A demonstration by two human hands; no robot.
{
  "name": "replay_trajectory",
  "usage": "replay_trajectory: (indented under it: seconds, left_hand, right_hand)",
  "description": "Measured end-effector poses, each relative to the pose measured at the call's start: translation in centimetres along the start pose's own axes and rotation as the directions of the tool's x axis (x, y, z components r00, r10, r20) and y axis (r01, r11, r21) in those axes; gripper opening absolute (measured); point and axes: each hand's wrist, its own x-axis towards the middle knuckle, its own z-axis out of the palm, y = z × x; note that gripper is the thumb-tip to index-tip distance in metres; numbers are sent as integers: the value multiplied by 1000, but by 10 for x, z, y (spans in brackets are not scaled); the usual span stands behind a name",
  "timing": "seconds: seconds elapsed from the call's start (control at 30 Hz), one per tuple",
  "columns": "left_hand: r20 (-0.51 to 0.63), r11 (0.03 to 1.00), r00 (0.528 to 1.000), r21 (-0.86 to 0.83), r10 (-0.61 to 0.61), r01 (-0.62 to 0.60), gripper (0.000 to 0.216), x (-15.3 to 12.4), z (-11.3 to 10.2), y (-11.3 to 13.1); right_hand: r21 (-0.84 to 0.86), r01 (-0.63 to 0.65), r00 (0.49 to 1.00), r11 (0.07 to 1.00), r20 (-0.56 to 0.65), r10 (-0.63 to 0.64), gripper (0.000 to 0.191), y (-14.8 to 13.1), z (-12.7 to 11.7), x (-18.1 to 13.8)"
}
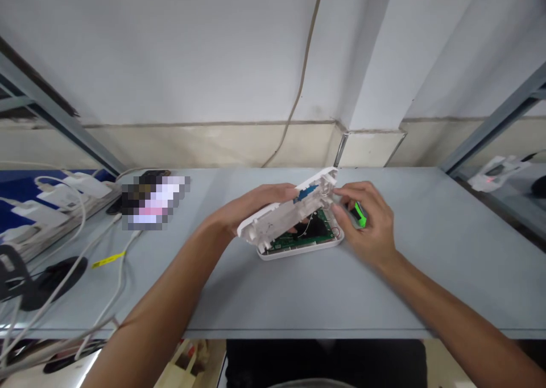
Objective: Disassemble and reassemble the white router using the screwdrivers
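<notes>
A white plastic casing lies open in the middle of the table. Its lid [273,220] is tilted up on one long edge, and a blue part [305,193] sits on its inner side. My left hand [256,206] grips the lid, with its fingers reaching behind it. The lower shell [298,252] lies flat and holds a green circuit board [298,241] with a black area and a thin white wire. My right hand [364,223] holds a small green-and-black tool [359,214] in its fingers and touches the lid's far corner.
The grey table [426,263] ends at a front edge. At the left stand a power strip [40,220] with white chargers, tangled white cables [70,274], a yellow tag [108,259] and a pixelated object [156,202]. A wall rises behind.
</notes>
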Motion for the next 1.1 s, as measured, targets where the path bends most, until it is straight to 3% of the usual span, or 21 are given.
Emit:
replay_trajectory:
  seconds: [0.13,0.23,0.33,0.43,0.53,0.63,0.73,0.87,1.0,1.1]
  left_hand:
    - [150,979,976,-109,-157,174,55,-3,-2,1]
    - [145,958,967,-165,-210,233,55,-1,-3,-2]
    - [123,930,952,-212,-281,301,68,1,-6,-6]
    - [21,952,973,-201,-229,228,80,2,-15,-8]
    - [-149,996,987,-83,-56,44,84,3,-26,-9]
    - [-158,999,986,10,46,-45,69,7,-30,-14]
    - [-130,998,990,-18,58,-61,47,11,-27,-19]
    - [-140,993,990,-108,28,-43,47,12,-20,-17]
    - [-234,974,972,-225,-29,-25,42,13,-14,-12]
    - [-339,972,941,-219,8,-87,34,20,-10,-16]
  right_hand:
    - [-109,113,991,988,-61,-120,41,2,1,1]
    - [-48,114,993,992,21,-113,49,2,6,3]
    - [47,125,986,991,105,-129,45,5,13,7]
    - [42,119,989,992,80,-122,34,10,18,8]
    - [-14,21,1000,1000,10,-21,23,14,19,8]
    - [-35,-33,999,999,-4,33,15,19,19,9]
    - [-41,-48,998,998,30,49,8,25,20,12]
    - [-49,-56,990,997,123,61,8,29,23,16]
    - [-150,25,956,988,293,20,19,28,21,18]
    - [-248,47,940,968,340,42,24,30,21,17]
